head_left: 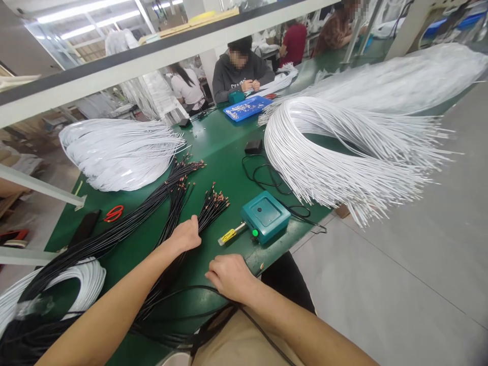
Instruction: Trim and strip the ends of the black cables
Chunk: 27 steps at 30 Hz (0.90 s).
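Observation:
My left hand [186,235] is closed around a bundle of black cables [208,216] whose copper-coloured ends fan out beyond my fingers. More black cables [141,216] run beside it along the green table. My right hand [231,274] is curled closed near the table's front edge; what its fingers hold, if anything, is hidden. Loose black cables pass below that wrist. Just beyond my right hand sits a small teal machine [266,216] with a green button and a yellow-tipped shaft [229,236] pointing left.
White cable bundles lie at the right [343,162] and, wrapped in plastic, at the back left [122,152]. Red-handled scissors [113,213] lie left. A blue tray [247,109] of small parts stands in front of a seated co-worker [240,71]. A white frame bar crosses above.

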### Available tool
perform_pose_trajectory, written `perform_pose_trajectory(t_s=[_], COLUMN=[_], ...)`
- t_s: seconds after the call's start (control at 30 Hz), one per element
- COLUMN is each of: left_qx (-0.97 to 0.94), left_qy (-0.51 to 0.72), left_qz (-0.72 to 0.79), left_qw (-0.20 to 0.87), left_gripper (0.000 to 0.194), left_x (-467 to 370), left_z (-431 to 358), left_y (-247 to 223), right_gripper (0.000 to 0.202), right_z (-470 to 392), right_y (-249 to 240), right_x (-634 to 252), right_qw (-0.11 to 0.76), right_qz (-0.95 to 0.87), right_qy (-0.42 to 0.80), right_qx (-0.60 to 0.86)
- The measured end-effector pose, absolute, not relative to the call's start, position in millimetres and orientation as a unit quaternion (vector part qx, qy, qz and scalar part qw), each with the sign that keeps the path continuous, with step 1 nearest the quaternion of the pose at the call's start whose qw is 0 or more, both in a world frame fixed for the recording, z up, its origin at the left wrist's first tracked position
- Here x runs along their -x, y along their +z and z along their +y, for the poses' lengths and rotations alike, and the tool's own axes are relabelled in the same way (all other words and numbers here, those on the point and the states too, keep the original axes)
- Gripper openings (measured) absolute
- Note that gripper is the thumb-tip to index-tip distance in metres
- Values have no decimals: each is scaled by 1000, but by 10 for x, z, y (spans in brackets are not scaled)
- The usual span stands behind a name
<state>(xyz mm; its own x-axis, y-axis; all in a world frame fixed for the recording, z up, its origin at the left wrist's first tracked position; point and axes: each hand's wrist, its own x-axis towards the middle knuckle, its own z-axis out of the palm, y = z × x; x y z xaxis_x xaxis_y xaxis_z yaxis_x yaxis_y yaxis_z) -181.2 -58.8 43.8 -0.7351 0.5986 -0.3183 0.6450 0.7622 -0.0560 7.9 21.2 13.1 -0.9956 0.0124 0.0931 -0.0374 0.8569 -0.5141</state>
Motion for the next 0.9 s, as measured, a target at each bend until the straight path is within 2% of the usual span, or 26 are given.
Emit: perform_pose_trajectory(t_s=[0.2, 0.4, 0.57, 0.63, 0.67, 0.8, 0.9], left_qx=[-321, -266, -226, -159, -151, -220, -206], left_qy=[-6, 177, 393, 555, 592, 588, 599], left_qz=[935, 917, 829, 708, 663, 604, 543], left_qw=[152, 238, 327, 406, 433, 491, 551], left_gripper=[32, 7, 18, 22, 25, 27, 25], left_x=[1948, 1964, 1609, 1472, 1422, 1307, 1192], left_z=[-568, -668, -903, -976, -992, -936, -863], left_y=[427, 503, 732, 916, 1017, 1298, 1221], right_gripper=[30, 32, 31, 31, 31, 30, 26], right_z=[203, 206, 204, 198, 194, 193, 238], right_y=[122, 130, 138, 133, 130, 134, 192], right_x=[-77, -87, -75, -56, -44, -14, -34], right_qw=[50, 53, 44, 39, 37, 23, 21], right_qz=[-961, -960, -959, -958, -957, -955, -932], right_qy=[273, 275, 279, 285, 289, 295, 361], right_qx=[-9, -12, -8, -6, -5, 5, 30])
